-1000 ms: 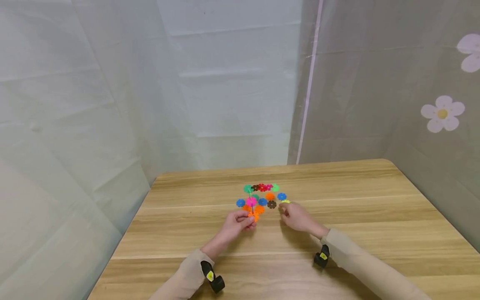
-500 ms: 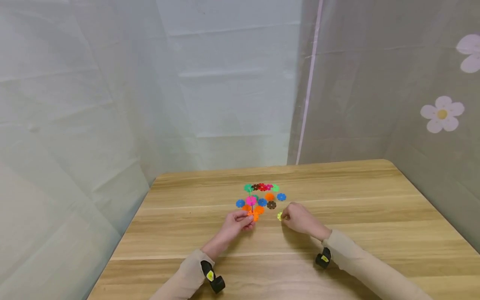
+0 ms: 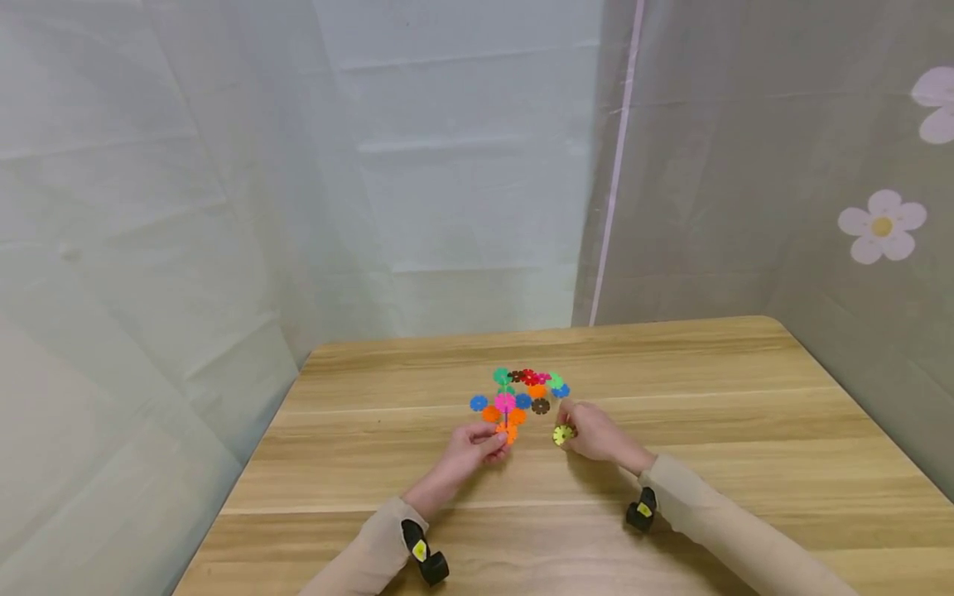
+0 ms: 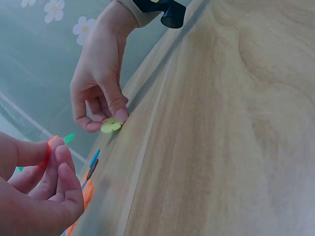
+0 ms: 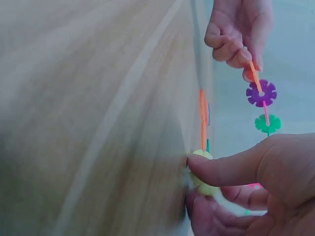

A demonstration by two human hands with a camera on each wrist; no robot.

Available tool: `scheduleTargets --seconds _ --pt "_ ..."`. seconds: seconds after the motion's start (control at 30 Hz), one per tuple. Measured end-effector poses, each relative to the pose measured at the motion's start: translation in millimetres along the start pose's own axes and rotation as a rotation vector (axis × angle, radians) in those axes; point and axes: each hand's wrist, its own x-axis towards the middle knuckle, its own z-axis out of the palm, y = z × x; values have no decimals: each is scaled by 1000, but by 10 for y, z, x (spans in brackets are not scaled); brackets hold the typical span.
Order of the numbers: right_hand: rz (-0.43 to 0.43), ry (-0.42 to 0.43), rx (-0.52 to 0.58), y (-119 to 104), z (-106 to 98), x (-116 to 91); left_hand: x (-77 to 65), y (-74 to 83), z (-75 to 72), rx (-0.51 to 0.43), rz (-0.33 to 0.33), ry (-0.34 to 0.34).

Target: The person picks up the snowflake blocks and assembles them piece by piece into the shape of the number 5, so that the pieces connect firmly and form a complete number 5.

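My left hand (image 3: 468, 449) pinches an orange notched plastic disc (image 3: 510, 433) between thumb and fingers. From it runs a raised chain of linked flower-shaped discs: a purple disc (image 5: 262, 93), a pink disc (image 3: 505, 403), a green disc (image 5: 268, 122), then dark brown, red, magenta and, at the far end, a light green disc (image 3: 555, 381). To the right, my right hand (image 3: 596, 432) pinches a single yellow disc (image 4: 111, 125) close over the table, its face turned toward the head camera. The right thumb covers part of that disc in the right wrist view.
Several loose discs lie on the wooden table (image 3: 373, 463) beyond the hands, among them a blue disc (image 3: 479, 403), an orange disc (image 3: 491, 414) and a brown disc (image 3: 540, 406). Pale sheeting (image 3: 477, 182) hangs behind the table.
My right hand has drawn the yellow disc nearer from beside the loose discs and tilted it up. The chain in my left hand has swung slightly right.
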Motion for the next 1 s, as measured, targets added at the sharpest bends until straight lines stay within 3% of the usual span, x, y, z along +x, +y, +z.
scheduleTargets --seconds 0.3,0.53,0.8,1.0 --pt "-121 41 117 -35 32 14 13 2 18 -15 -5 11" --pt "-162 78 197 -122 28 -5 9 13 21 6 -9 5" --pt "-274 98 219 -162 46 13 20 10 20 39 20 -24" --pt "-285 101 260 -204 63 5 14 23 29 51 17 -23"
